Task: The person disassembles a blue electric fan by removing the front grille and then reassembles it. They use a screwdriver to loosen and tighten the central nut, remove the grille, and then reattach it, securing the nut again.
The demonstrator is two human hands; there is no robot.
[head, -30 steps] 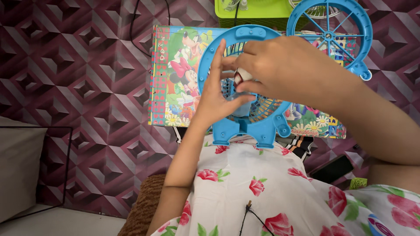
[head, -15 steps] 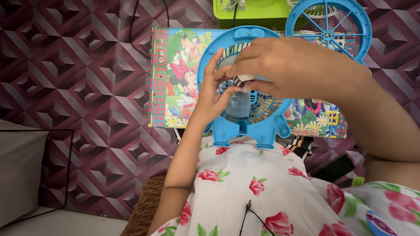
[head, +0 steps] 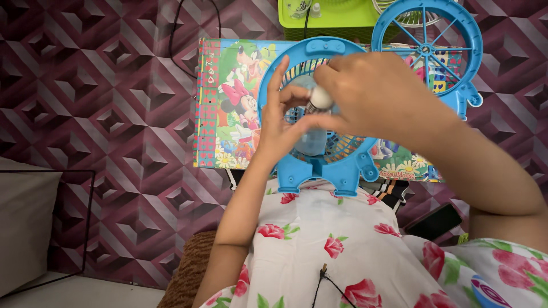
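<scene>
Over a purple patterned floor (head: 85,114) and a colourful cartoon box (head: 228,102), a blue fan housing (head: 319,165) rests against a floral-clad lap. The right hand (head: 377,97) pinches a small white cap (head: 319,98) at the housing's centre; the left hand (head: 279,122), fingers (head: 278,77) spread, steadies a clear hub (head: 311,140) beneath it.

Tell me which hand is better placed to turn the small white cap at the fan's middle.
Probably the right hand: its fingertips already pinch the white cap, while the left hand steadies the blue fan beside it.
</scene>
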